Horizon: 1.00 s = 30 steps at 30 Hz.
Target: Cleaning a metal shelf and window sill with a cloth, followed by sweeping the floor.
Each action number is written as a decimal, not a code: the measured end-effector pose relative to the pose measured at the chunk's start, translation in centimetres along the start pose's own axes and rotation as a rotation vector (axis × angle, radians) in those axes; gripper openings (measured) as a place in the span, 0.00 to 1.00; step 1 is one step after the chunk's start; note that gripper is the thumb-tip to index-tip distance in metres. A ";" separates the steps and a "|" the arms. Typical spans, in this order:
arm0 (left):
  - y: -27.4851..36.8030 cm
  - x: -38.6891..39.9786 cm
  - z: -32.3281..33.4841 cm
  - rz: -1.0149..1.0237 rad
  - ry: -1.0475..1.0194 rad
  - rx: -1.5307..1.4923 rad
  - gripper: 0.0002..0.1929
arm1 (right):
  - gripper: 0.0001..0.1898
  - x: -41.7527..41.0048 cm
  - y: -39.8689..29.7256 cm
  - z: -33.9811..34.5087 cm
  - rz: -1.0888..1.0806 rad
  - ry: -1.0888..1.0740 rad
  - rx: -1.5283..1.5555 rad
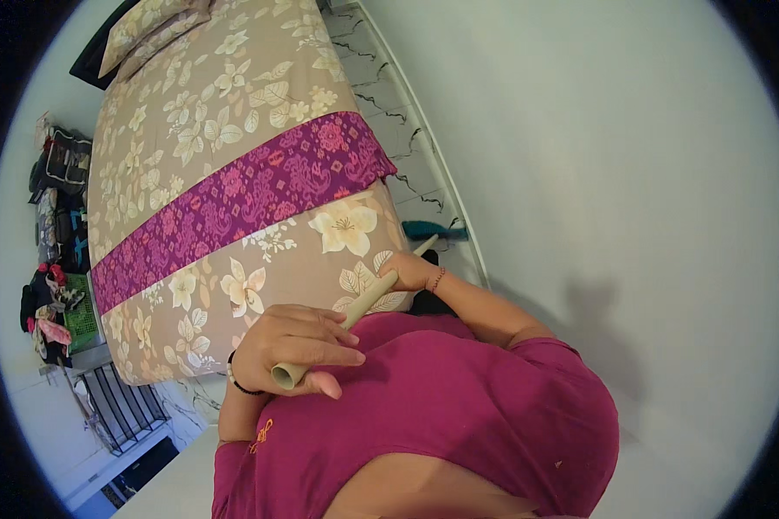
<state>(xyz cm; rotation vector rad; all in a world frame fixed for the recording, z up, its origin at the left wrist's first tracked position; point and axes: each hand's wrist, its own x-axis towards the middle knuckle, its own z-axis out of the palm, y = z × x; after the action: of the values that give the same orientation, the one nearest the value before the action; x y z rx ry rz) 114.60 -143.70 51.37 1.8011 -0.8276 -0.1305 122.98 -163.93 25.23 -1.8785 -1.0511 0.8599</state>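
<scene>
A long, pale hollow pole (371, 300) slants across the front of my body. Its open end points up towards me, while the far end reaches down to a teal brush head (432, 231) on the floor, so it looks like a broom. Around the upper end curls my left hand (305, 347), fingers over the pole and thumb beneath. Lower down, my right hand (408, 270) grips the same pole beside the bed corner. How pole and brush head join is too small to tell.
A bed (169, 143) with a floral sheet and a purple runner (253, 188) fills the left. Marble-patterned floor (396, 123) forms a narrow strip between bed and white wall (578, 143). Clothes lie by a green basket (81, 314) beyond the bed; pillows (149, 32) rest at its head.
</scene>
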 end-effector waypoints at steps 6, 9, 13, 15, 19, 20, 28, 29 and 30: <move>3.6 0.7 -0.3 0.171 -0.076 0.118 0.15 | 0.14 1.1 -0.8 -1.8 -0.181 0.132 -0.160; 3.6 2.2 1.6 0.122 -0.092 0.223 0.12 | 0.16 3.3 0.1 -5.4 -0.243 0.154 -0.174; -0.2 4.2 4.8 -0.084 -0.028 0.315 0.09 | 0.17 5.0 4.1 -7.5 -0.235 0.146 -0.179; -1.2 4.9 5.1 -0.100 -0.008 0.250 0.10 | 0.15 4.1 5.4 -6.4 -0.203 0.105 -0.141; -0.2 6.4 4.0 -0.024 -0.096 0.072 0.11 | 0.09 -1.5 6.7 -1.9 -0.279 0.103 0.110; 0.5 6.6 3.8 0.028 -0.084 0.036 0.14 | 0.09 -2.9 5.7 -1.0 -0.257 0.062 0.103; 4.8 7.7 3.1 0.181 0.022 0.079 0.20 | 0.12 -3.8 -0.1 -4.9 -0.252 -0.002 0.055; 5.0 7.9 3.6 0.176 0.023 0.082 0.20 | 0.14 -2.7 0.5 -5.6 -0.332 0.084 -0.004; 4.7 8.2 4.4 0.135 0.051 0.173 0.19 | 0.16 -1.4 1.3 -6.7 -0.411 0.170 -0.067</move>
<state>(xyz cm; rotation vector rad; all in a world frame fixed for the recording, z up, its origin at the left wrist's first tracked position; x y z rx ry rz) 116.49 -152.80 56.08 1.8944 -0.9448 0.0769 128.39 -167.71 27.34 -1.6691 -1.3087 0.4245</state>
